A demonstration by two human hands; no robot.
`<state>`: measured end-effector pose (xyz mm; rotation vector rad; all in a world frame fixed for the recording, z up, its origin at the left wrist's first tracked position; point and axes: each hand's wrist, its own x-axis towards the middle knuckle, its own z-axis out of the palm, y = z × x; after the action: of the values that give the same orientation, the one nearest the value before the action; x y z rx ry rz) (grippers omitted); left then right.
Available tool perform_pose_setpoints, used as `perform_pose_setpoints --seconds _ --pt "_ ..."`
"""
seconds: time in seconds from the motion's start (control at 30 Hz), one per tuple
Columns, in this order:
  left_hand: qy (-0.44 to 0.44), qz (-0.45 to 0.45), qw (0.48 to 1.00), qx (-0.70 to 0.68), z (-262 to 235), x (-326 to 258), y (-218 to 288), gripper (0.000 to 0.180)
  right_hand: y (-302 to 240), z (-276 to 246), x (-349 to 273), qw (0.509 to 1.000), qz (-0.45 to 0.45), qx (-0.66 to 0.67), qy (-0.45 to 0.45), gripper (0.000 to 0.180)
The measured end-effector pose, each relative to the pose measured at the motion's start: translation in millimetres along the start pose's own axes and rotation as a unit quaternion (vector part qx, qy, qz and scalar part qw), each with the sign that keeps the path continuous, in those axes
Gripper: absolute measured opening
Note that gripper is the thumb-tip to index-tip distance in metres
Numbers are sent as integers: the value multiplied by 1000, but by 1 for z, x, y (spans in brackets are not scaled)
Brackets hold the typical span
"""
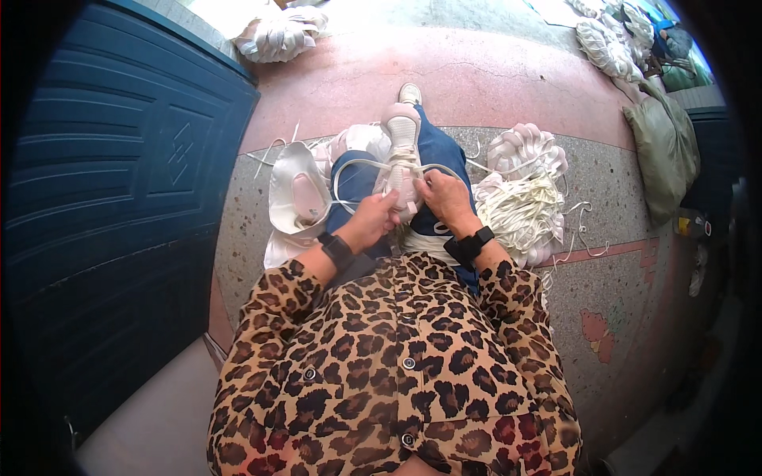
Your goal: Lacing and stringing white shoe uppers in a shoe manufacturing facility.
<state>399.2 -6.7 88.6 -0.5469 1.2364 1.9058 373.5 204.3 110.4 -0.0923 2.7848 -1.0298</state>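
The person sits on a speckled stone floor (603, 262) with legs in blue jeans (440, 151) stretched fwd; a pale pink-white sneaker (401, 151) rests on the lap, sole side toward the far end, approx. centred between both hands. The left hand (371, 220) is curled shut against the near left side of the shoe, fingers pinched on what looks like the white lace (357, 165) — the exact grip point is hidden by the knuckles. The right hand (444, 200) is also closed, fingertips pressed onto the shoe's near right side at the lacing area; whether it pinches the lace or only steadies the upper cannot be told. The lace loops out in a wide arc to both sides of the shoe. Judged step: lacing the shoe. To do it well, keep the shoe braced on the thigh with one hand, feed the lace tip straight through the eyelet w/o twisting, and draw both runs to equal tension so the arc does not snag on the knee. The shoe looks clean and new, w/ a thick light sole and soft upper; eyelets are too small to resolve. Both wrists carry black bands (337, 247). Just beside the left knee lie more pale shoe parts (295, 194); beside the right knee sits a heap of white lace bundles (524, 198). A blue panelled door (119, 198) bounds the floor's left edge — a grey-green sack (667, 151) stands near the far right corner.
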Motion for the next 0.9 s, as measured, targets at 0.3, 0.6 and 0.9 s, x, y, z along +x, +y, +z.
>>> perform_pose_setpoints --seconds 0.3,0.6,0.9 --pt "4 -38 999 2 11 -20 22 35 22 -4 5 985 -35 168 -3 30" --pt "28 -34 998 35 7 -23 25 41 -5 5 5 973 -8 227 38 20" --pt "77 -28 991 107 2 -18 20 39 -22 17 14 988 -85 96 83 15"
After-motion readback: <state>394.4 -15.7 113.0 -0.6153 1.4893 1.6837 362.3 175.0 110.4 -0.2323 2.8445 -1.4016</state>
